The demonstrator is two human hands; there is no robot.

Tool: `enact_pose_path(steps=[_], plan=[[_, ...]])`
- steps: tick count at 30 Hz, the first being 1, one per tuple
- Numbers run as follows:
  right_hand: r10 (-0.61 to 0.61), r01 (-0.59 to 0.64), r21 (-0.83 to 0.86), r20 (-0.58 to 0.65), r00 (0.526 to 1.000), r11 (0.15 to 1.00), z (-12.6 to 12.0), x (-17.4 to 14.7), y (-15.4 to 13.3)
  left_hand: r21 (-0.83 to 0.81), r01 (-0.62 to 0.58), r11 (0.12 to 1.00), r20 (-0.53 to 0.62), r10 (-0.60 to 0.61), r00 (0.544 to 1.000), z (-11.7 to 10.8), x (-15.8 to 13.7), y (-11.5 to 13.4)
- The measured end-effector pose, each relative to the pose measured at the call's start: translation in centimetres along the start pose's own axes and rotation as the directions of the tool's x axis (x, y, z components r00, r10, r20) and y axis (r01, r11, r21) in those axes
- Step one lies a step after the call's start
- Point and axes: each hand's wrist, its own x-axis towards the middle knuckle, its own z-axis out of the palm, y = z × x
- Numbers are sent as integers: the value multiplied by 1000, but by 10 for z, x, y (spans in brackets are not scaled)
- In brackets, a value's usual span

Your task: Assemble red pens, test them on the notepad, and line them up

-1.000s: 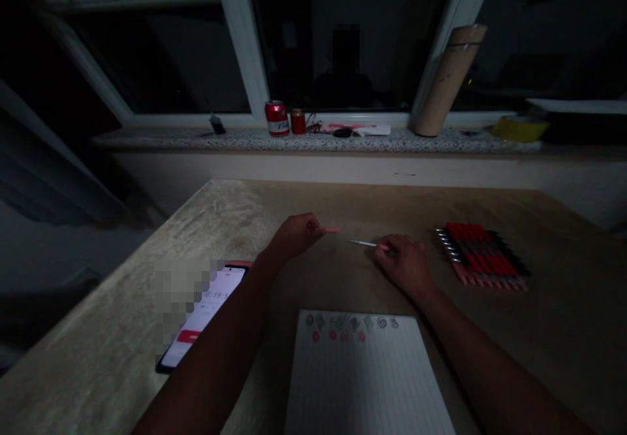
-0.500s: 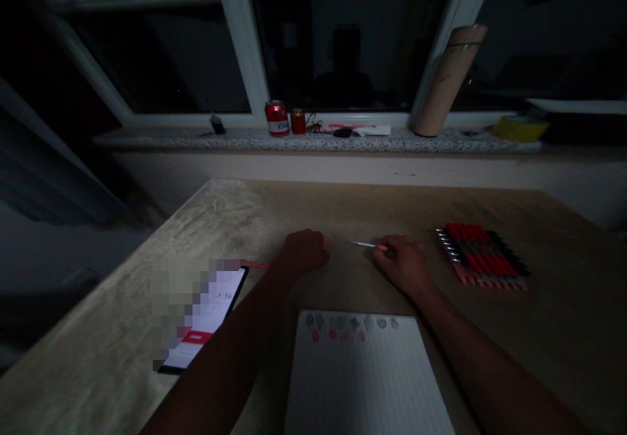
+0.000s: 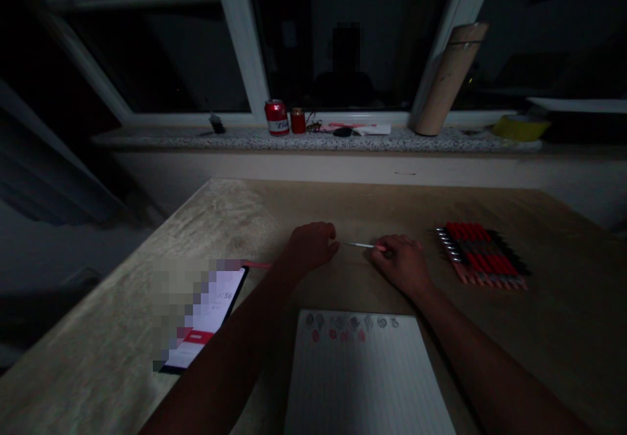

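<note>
One thin pen refill lies low over the surface between both hands. It looks light, stiff and slippery, best pinched mid-shaft. Right hand, fingers closed, grips its end at 3 o'clock; left hand is curled shut at its tip. Pens lie farther toward 3 o'clock, a notepad at 6.
</note>
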Motion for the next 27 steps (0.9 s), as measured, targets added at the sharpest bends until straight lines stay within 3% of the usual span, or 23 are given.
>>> enact_pose_path(steps=[4, 9, 17, 27], plan=[[-14, 14, -6, 2, 1000, 1000, 0, -1, -3, -75, -139, 987, -57, 135, 989, 9, 1, 7], [-35, 35, -5, 13, 999, 999, 0, 0, -3, -79, -192, 978, -55, 188, 981, 17, 4, 8], [29, -29, -40, -10, 1000, 999, -1, 0, 0, 0, -65, 998, -50, 65, 997, 13, 9, -7], [32, -31, -50, 7, 999, 998, 0, 0, 0, 87, 11, 996, -115, 0, 993, 29, 11, -12]])
